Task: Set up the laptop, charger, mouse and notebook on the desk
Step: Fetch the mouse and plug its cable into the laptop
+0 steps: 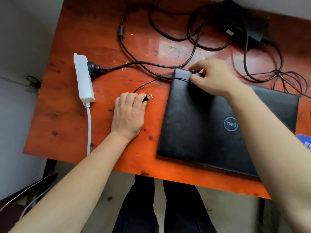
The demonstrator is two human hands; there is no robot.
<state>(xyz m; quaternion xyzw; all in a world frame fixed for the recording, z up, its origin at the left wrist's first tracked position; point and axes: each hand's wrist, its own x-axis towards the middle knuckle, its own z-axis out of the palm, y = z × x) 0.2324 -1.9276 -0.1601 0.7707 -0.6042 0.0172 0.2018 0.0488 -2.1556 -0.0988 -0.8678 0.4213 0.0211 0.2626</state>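
A closed black Dell laptop [210, 123] lies on the right half of the orange wooden desk [70, 115]. My left hand [128, 115] rests on the desk left of it, fingers closed on the USB plug [149, 97] of a thin black cable [151, 82]. That cable runs up over the laptop's far left corner into my right hand [213, 76], which pinches it there against a small dark object I cannot identify. The black charger brick [249, 26] sits at the far right, its cords looped across the desk. The mouse itself is not visible.
A white power strip [83, 76] lies at the left with the charger's black plug [94, 67] in it and a white cord [89, 128] hanging off the near edge. A blue item [304, 140] peeks in at the right edge. My legs [159, 207] show below the desk.
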